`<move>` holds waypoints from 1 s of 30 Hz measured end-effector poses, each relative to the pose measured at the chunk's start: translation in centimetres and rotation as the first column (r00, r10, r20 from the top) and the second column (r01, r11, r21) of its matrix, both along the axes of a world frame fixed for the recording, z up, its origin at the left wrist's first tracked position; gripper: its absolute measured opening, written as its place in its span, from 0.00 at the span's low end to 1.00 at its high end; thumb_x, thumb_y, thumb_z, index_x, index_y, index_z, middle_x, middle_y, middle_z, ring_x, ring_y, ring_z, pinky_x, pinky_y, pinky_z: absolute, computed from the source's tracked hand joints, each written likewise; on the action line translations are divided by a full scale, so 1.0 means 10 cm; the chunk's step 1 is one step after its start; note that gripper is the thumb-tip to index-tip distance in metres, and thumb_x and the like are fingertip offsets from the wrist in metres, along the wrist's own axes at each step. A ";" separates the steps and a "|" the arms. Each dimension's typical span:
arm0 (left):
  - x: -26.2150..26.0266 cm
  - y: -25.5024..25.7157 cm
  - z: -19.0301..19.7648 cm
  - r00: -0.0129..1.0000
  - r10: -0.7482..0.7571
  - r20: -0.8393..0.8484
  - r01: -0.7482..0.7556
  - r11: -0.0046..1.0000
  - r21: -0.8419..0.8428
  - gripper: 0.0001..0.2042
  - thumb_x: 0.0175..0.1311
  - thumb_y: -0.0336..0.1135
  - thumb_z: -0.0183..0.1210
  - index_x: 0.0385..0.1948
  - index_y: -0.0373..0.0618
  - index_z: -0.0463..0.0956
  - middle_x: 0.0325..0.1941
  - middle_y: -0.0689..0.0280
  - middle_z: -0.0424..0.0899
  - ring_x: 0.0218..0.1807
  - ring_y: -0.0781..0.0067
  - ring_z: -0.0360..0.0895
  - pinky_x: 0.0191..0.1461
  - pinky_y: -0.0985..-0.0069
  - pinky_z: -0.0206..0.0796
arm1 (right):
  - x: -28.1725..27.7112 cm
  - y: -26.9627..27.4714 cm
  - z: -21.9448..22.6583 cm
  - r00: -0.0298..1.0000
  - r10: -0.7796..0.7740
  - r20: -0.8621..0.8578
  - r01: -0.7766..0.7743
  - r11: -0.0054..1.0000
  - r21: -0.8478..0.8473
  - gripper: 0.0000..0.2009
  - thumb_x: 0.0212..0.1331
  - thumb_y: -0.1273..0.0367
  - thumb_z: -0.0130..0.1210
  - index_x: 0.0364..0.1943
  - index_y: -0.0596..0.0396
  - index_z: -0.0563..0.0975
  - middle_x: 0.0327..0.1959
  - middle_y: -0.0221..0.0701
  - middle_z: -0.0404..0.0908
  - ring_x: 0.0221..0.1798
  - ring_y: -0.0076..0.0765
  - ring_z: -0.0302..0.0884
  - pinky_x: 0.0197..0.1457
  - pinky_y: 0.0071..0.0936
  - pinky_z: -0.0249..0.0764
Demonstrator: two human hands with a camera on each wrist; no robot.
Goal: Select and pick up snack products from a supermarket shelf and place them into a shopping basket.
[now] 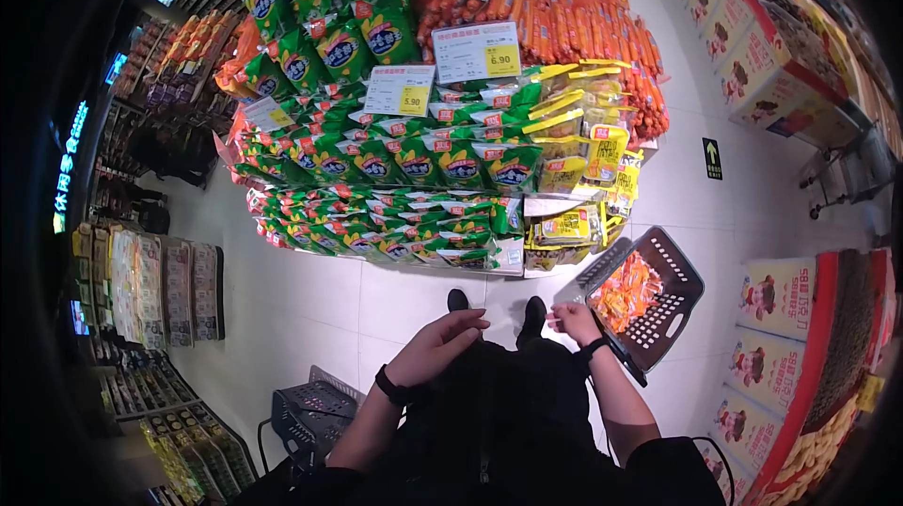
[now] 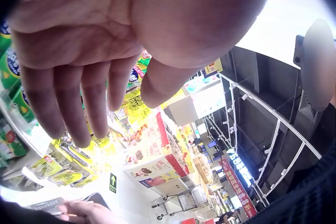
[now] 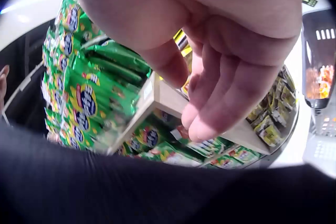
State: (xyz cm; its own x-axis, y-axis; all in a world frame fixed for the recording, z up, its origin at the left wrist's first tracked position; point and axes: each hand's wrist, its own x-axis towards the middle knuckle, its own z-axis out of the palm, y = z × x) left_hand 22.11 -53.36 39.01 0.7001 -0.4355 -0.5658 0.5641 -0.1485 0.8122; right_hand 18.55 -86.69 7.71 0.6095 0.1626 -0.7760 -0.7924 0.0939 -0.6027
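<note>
My left hand (image 1: 437, 346) reaches forward over my lap with its fingers straight and nothing in it. The left wrist view shows its fingers (image 2: 71, 103) extended, palm in sight. My right hand (image 1: 574, 323) hovers beside a dark shopping basket (image 1: 682, 261), its fingers loosely bent and holding nothing. Orange-wrapped snacks (image 1: 625, 294) lie inside that basket, whose near edge is partly covered by my right forearm. Ahead of both hands rises a display of green snack bags (image 1: 414, 163), with yellow packets (image 1: 564, 229) at its right corner. In the right wrist view the fingers (image 3: 215, 98) overlap the shelf edge.
Price signs (image 1: 400, 90) stand among the bags, with orange sausage sticks (image 1: 588, 22) heaped behind. A second basket (image 1: 315, 407) sits at my left. Red-and-white cartons (image 1: 762, 355) line the right side, and a cart (image 1: 851, 163) stands farther back. Tiled floor (image 1: 329, 294) surrounds the display.
</note>
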 end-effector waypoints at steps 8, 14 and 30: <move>0.38 0.33 0.02 0.989 -0.140 0.052 0.139 0.990 0.018 0.23 0.88 0.35 0.56 0.78 0.37 0.70 0.69 0.62 0.87 0.72 0.76 0.80 0.79 0.72 0.69 | -0.32 0.17 0.16 0.865 0.482 0.139 -0.340 0.768 -0.543 0.12 0.74 0.66 0.62 0.50 0.61 0.87 0.43 0.39 0.94 0.44 0.37 0.93 0.54 0.36 0.86; 0.69 0.72 -0.05 0.976 -0.190 0.110 0.204 0.969 -0.139 0.23 0.88 0.38 0.56 0.78 0.38 0.70 0.69 0.62 0.86 0.70 0.74 0.80 0.76 0.73 0.70 | 0.15 0.74 0.66 0.844 0.495 0.208 -0.210 0.661 -0.721 0.15 0.74 0.63 0.61 0.54 0.60 0.86 0.49 0.49 0.93 0.53 0.56 0.92 0.60 0.45 0.86; 1.33 1.82 -0.33 0.948 -0.284 0.143 0.315 0.898 -0.308 0.20 0.87 0.35 0.57 0.74 0.36 0.73 0.68 0.59 0.87 0.69 0.71 0.82 0.76 0.70 0.72 | -0.27 1.64 1.13 0.832 0.551 -0.066 -0.425 0.556 -0.714 0.19 0.75 0.58 0.61 0.59 0.56 0.86 0.54 0.49 0.92 0.60 0.57 0.89 0.66 0.47 0.82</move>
